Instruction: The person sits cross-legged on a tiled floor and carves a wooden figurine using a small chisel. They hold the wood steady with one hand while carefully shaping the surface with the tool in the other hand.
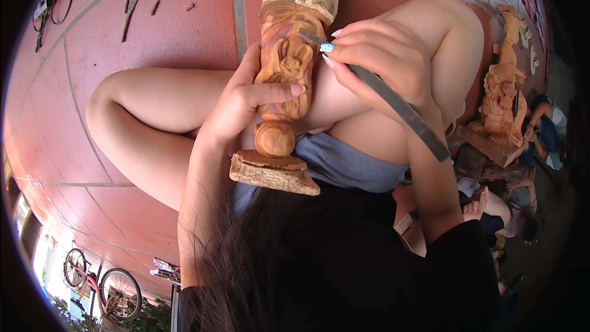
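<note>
A carved wooden figure point(289, 55) stands tilted over my lap, its top a rough pale block and its lower end a round ball above a flat, rough-edged base. My left hand point(236, 101) is wrapped round the figure's middle, the thumb lying across its front. Between the fingers of my right hand point(387, 61) is a long flat metal chisel point(402, 107). Its narrow tip touches or nearly touches the upper carved part, while the wide end points down along my right forearm.
On the red tiled floor point(166, 31) at the far left lie a thin tool point(129, 15) and small wood pieces. A large carved wooden sculpture point(503, 89) stands at the right, with people beside it. A bicycle point(101, 289) is at the lower left.
</note>
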Available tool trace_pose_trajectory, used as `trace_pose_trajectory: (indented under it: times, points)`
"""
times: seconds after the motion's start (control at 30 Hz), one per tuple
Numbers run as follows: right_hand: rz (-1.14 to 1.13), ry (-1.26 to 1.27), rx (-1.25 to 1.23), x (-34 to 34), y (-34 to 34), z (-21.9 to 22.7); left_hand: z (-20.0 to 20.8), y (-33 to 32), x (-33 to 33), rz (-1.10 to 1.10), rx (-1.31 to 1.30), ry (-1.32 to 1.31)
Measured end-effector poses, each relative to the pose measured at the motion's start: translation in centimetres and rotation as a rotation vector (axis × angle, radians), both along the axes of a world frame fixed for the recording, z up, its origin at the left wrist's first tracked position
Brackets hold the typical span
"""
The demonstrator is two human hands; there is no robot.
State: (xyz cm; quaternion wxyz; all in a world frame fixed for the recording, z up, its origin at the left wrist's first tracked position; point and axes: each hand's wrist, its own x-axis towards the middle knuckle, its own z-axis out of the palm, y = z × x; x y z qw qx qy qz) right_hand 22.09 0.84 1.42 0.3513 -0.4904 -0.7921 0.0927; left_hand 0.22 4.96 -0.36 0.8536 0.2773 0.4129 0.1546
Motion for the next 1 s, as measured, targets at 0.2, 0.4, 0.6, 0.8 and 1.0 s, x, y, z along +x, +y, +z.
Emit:
trace_pose_trajectory:
  times: [0.2, 0.4, 0.6, 0.8, 1.0]
  points:
    - [-0.038, -0.026, -0.048, 0.3, -0.5, 0.7, 0.3, -0.1, 0.2, -0.001, -0.002, 0.013]
    - [-0.059, -0.069, -0.060, 0.1, -0.5, 0.7, 0.2, -0.2, 0.0, -0.002, -0.012, 0.011]
    - [-0.069, -0.125, 0.005, -0.2, -0.5, 0.9, 0.4, -0.2, 0.1, -0.001, -0.007, -0.004]
    - [-0.056, -0.161, -0.020, 0.0, -0.8, 1.3, 0.5, -0.4, 0.1, 0.018, -0.025, -0.001]
    - [-0.069, -0.173, 0.015, -0.2, -0.6, 1.0, 0.7, -0.3, 0.1, 0.011, -0.031, -0.033]
